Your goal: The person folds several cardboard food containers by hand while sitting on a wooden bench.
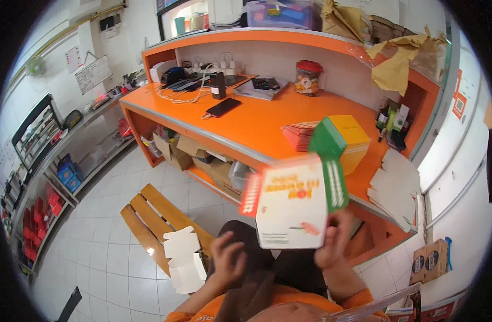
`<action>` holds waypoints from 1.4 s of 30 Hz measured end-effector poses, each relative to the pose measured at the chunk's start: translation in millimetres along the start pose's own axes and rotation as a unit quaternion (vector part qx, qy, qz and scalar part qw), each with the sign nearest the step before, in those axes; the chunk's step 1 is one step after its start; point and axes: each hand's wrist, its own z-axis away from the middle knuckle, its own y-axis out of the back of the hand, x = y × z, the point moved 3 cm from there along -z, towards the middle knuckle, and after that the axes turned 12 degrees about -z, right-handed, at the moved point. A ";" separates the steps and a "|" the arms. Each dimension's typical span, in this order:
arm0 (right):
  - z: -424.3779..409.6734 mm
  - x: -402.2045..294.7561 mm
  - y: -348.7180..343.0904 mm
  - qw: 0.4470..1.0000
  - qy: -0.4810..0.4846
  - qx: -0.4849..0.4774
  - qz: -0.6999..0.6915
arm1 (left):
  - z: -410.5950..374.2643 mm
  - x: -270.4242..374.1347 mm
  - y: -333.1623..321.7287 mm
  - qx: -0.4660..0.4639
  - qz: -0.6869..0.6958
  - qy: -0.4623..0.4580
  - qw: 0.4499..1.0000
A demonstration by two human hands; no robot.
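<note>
A white printed paperboard carton (292, 209) with a red and a green side panel is held up over my lap, slightly blurred. My right hand (334, 237) grips its lower right edge, thumb in front. My left hand (228, 255) is raised to the left of the carton, touching nothing, with its fingers apart and a little curled. Beyond the carton, a green and yellow paperboard carton (352, 135) stands on the orange desk (254, 124) beside a stack of pink-red folded paperboard (297, 136). White die-cut blanks (393, 189) lie at the desk's right end.
On the wooden slatted bench (157, 217) to my left lies an unfolded white carton blank (183, 257). A smartphone (223, 107), a red-lidded jar (308, 78) and a calculator (266, 83) rest on the desk. Cardboard boxes (220, 173) fill the shelf below.
</note>
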 end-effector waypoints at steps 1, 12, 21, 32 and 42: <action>-31.2 -11.3 8.2 0.999 0.013 -0.022 -0.037 | 4.9 -19.5 -1.6 -0.005 -0.050 0.033 0.998; -264.4 65.5 96.7 0.910 -0.390 -0.094 0.107 | 205.3 -209.0 -32.1 -0.362 -0.276 0.430 0.779; -258.5 114.8 102.7 0.853 -0.341 -0.170 0.357 | 212.3 -226.6 -11.3 -0.365 -0.249 0.341 0.830; -217.9 26.8 54.4 0.942 0.164 0.073 0.283 | 222.3 -254.5 3.4 -0.338 -0.071 0.507 0.790; -105.8 5.0 -15.3 0.983 0.148 -0.075 0.080 | 212.7 -240.6 27.9 -0.272 -0.164 0.407 0.856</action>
